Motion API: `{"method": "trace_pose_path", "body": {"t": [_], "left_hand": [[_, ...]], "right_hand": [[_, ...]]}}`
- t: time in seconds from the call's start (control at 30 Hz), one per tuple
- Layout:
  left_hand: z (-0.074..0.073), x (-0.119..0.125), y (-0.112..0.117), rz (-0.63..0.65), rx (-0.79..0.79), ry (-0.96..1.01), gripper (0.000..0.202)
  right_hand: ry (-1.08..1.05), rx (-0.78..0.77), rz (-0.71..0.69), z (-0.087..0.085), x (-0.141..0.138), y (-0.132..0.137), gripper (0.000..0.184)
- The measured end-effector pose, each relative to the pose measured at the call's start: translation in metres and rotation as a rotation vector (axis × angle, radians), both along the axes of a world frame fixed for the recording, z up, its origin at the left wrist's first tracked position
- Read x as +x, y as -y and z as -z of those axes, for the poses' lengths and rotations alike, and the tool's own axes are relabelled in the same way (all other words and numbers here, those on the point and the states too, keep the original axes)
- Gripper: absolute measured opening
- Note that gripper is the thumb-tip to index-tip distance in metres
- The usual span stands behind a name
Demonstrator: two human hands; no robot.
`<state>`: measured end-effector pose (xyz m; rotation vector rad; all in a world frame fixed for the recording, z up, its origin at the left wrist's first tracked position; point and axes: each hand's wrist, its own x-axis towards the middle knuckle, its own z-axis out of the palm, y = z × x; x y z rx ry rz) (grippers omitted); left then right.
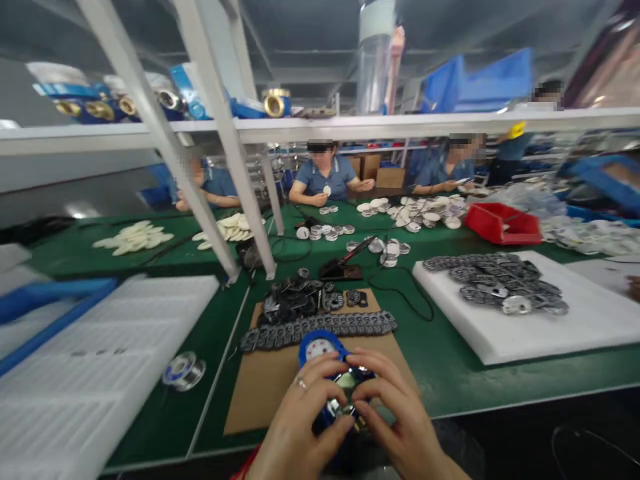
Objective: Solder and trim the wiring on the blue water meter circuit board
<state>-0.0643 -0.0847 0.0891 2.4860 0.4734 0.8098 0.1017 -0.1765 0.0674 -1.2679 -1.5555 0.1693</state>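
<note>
A blue water meter with a round white dial stands at the front edge of the cardboard sheet. My left hand, a ring on one finger, curls around the meter's near part from the left. From the right, my right hand closes on the same part, the two hands' fingertips almost meeting. Between them shows a shiny, greenish surface, mostly covered, so its kind is unclear. Just beyond the meter lies a long row of overlapping dark grey modules, with a heap of black parts behind it.
A soldering iron rests on its stand behind the cardboard. Left are a solder wire spool and a white foam tray. At right, a white foam slab bears more modules. Beyond a red bin, several people sit across the bench.
</note>
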Motion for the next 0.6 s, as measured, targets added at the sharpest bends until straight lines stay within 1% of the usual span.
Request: {"method": "trace_pose_path", "body": {"t": [0.07,0.17,0.23,0.3,0.37,0.47,0.53,0.6], "left_hand": [[-0.004,-0.005,0.009,-0.032,-0.097,0.017,0.005],[-0.006,-0.017,0.015,-0.056,-0.174,0.041,0.006],[-0.003,-0.028,0.014,-0.103,-0.200,0.038,0.007],[0.003,-0.042,0.009,-0.183,-0.205,0.019,0.005],[0.014,-0.058,0.001,-0.293,-0.181,-0.018,0.004],[0.038,-0.080,-0.019,-0.456,-0.125,-0.105,0.005],[0.056,-0.091,-0.032,-0.522,-0.108,-0.139,0.006],[0.070,-0.096,-0.043,-0.557,-0.104,-0.150,0.007]], "right_hand": [[0.002,-0.046,-0.023,0.001,-0.005,0.001,0.007],[0.052,-0.066,-0.093,0.004,-0.009,-0.001,0.010],[0.082,-0.055,-0.123,0.006,-0.008,-0.001,0.016],[0.097,-0.049,-0.110,0.010,-0.004,0.000,0.020],[0.106,-0.050,-0.067,0.016,0.004,0.002,0.021],[0.100,-0.078,0.013,0.027,0.016,0.007,0.020],[0.080,-0.115,0.082,0.034,0.022,0.010,0.019],[0.054,-0.155,0.146,0.038,0.026,0.012,0.018]]}}
